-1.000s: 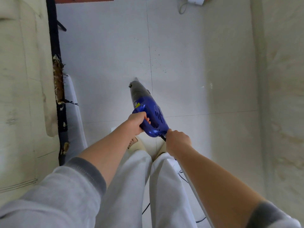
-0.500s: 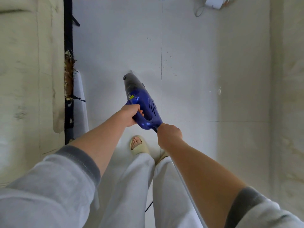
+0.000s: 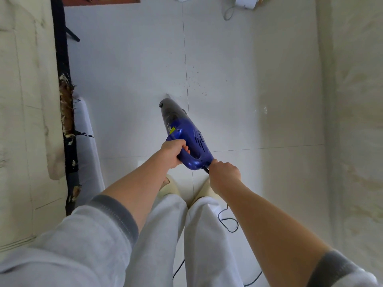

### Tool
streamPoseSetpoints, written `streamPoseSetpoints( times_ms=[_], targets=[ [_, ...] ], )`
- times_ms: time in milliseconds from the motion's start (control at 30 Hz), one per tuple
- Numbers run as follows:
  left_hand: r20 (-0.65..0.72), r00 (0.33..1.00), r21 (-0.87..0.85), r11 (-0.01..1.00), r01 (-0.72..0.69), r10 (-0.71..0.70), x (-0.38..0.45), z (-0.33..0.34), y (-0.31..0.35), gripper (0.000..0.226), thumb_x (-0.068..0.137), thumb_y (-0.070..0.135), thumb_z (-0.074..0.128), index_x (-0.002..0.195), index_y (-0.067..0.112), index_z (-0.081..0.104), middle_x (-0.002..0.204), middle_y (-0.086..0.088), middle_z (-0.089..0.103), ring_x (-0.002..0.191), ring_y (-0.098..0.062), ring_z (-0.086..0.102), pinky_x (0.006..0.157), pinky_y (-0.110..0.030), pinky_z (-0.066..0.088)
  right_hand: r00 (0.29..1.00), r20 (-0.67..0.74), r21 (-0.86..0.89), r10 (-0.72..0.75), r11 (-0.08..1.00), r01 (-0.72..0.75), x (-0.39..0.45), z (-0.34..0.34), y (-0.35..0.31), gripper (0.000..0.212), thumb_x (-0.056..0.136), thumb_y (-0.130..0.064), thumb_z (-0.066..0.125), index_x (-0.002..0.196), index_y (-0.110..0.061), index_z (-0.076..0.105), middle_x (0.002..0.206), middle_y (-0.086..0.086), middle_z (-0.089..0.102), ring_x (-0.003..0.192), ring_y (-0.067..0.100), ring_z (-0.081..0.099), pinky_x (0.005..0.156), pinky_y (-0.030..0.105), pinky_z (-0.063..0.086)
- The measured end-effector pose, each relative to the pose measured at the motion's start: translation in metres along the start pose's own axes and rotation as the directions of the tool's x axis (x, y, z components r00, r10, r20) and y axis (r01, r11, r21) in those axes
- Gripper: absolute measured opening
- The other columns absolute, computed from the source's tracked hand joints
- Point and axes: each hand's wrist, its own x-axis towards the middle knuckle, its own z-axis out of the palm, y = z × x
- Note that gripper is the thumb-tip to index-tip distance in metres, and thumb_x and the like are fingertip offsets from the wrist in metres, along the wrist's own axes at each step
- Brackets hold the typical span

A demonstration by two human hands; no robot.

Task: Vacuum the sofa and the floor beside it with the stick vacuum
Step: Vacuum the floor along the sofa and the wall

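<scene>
A blue vacuum [image 3: 187,137] with a dark dust cup points down at the white tiled floor [image 3: 128,79], its nozzle near a tile seam. My left hand [image 3: 174,153] grips its loop handle. My right hand [image 3: 224,175] grips the black cord at the vacuum's rear end. Dark crumbs [image 3: 195,83] lie scattered on the tiles just beyond the nozzle. A cream sofa [image 3: 24,121] with a worn black base runs along the left edge.
The black power cord [image 3: 228,222] loops on the floor behind my legs. A second cream upholstered piece [image 3: 358,121] fills the right side. A white device with a cable [image 3: 244,1] sits at the far top. My slippered feet [image 3: 170,187] stand on the tiles.
The vacuum swung left and then back right, nozzle staying close to the crumbs. Both hands kept their grip. The view shifted slightly.
</scene>
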Motion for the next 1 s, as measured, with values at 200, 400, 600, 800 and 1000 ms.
streamPoseSetpoints(
  times_ms=[200,400,600,800,1000],
  targets=[
    [0.002,1.000,0.002,1.000,0.007,-0.007,-0.004,0.032,-0.010,0.017,0.086,-0.003,0.048,0.099,0.007,0.049,0.064,-0.004,0.051,0.058,-0.013,0.050,0.054,-0.025,0.047,1.000,-0.013,0.027,0.019,0.999,-0.019,0.001,0.007,0.032,0.032,0.094,-0.019,0.053,0.123,-0.010,0.044,0.107,0.003,0.062,0.088,0.024,0.060,0.064,0.031,0.040],
    [0.001,1.000,0.033,0.999,0.013,-0.013,-0.010,0.061,-0.015,0.036,0.087,-0.003,0.049,0.122,0.006,0.056,0.068,-0.004,0.053,0.062,-0.013,0.053,0.056,-0.026,0.047,0.999,-0.006,0.074,0.051,0.996,-0.050,0.001,0.012,0.057,0.029,0.094,-0.021,0.050,0.121,-0.010,0.045,0.089,0.002,0.052,0.077,0.023,0.051,0.058,0.029,0.040],
    [-0.014,1.000,0.069,0.998,0.007,-0.006,-0.015,0.085,-0.020,0.046,0.088,-0.003,0.048,0.134,0.000,0.050,0.069,-0.005,0.052,0.061,-0.013,0.052,0.056,-0.026,0.048,0.999,0.001,0.057,0.036,0.998,-0.036,-0.005,0.012,0.081,0.037,0.089,-0.007,0.052,0.124,-0.009,0.043,0.110,0.004,0.061,0.099,0.025,0.062,0.066,0.030,0.043],
    [-0.002,1.000,0.084,0.996,0.011,-0.011,-0.017,0.107,-0.026,0.045,0.089,-0.003,0.048,0.134,0.001,0.050,0.069,-0.004,0.052,0.062,-0.013,0.052,0.058,-0.027,0.048,0.999,0.011,0.079,0.048,0.996,-0.049,-0.010,0.013,0.102,0.038,0.089,-0.006,0.051,0.125,-0.008,0.042,0.113,0.005,0.060,0.101,0.025,0.061,0.069,0.030,0.045],
    [0.005,1.000,0.115,0.993,0.021,-0.022,-0.019,0.130,-0.031,0.029,0.089,-0.003,0.049,0.115,0.007,0.054,0.070,-0.004,0.053,0.062,-0.014,0.053,0.058,-0.027,0.049,0.997,0.018,0.115,0.074,0.990,-0.075,-0.014,0.014,0.123,0.034,0.091,-0.010,0.049,0.125,-0.008,0.042,0.112,0.005,0.060,0.099,0.025,0.061,0.067,0.030,0.045]
  ],
)
